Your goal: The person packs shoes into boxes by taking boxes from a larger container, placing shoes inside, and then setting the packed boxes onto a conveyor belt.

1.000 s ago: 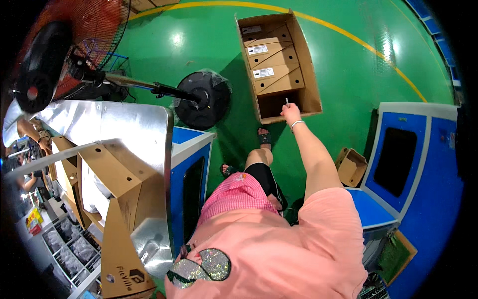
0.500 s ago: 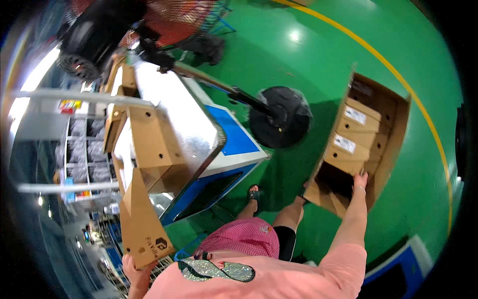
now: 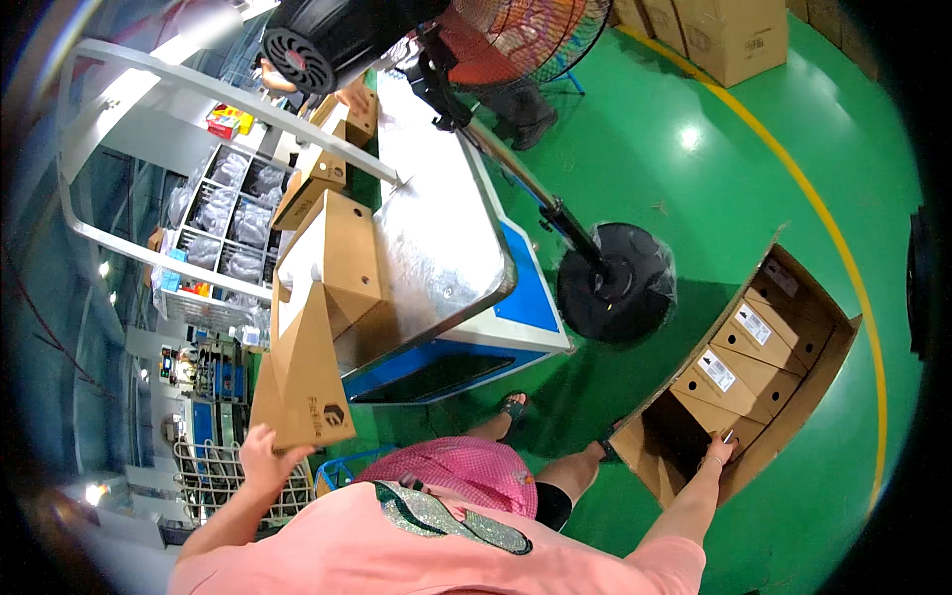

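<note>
The left hand (image 3: pixel 272 462) pinched the lid (image 3: pixel 302 392) by its edge, sound for seemingly light, stiff card. The right hand's (image 3: pixel 720 449) fingers clasped a slim stick (image 3: pixel 729 435), the carton (image 3: pixel 808 397) around them.

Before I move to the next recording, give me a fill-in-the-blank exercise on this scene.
1. The left hand grips the flap of a box made of ____.
2. The right hand is at the open carton; the floor is ____.
3. The pedestal fan has a round base coloured ____.
4. The curved floor line is ____.
Missing words: cardboard; green; black; yellow.
</note>
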A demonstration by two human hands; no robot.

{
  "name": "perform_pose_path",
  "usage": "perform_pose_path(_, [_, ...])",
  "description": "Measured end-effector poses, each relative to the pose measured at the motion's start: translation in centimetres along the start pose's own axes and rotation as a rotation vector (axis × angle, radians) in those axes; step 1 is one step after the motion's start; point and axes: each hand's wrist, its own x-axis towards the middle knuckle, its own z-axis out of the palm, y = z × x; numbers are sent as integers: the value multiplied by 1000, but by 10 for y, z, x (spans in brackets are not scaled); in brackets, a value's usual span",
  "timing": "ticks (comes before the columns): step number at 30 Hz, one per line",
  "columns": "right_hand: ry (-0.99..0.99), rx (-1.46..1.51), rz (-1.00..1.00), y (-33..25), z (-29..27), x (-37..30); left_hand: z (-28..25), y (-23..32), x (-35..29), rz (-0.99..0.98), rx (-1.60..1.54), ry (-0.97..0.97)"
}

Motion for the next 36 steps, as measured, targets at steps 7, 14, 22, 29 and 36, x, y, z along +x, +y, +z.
perform_pose_path(7, [-342, 263, 449, -34, -26, 4, 56, -72, 73, 200, 481, -247])
perform_pose_path(14, [-191, 218, 255, -85, -70, -59, 77, -97, 123, 122, 366, -282])
perform_pose_path(22, [-85, 369, 186, -172, -146, -169, 158, -120, 175, -16, 308, -271])
perform_pose_path(29, [-119, 343, 72, -239, -228, -282, 178, -136, 251, -82, -106, -1])
perform_pose_path(36, [-238, 288, -239, -328, -289, -370, 227, -100, 262, -329, -211, 496])
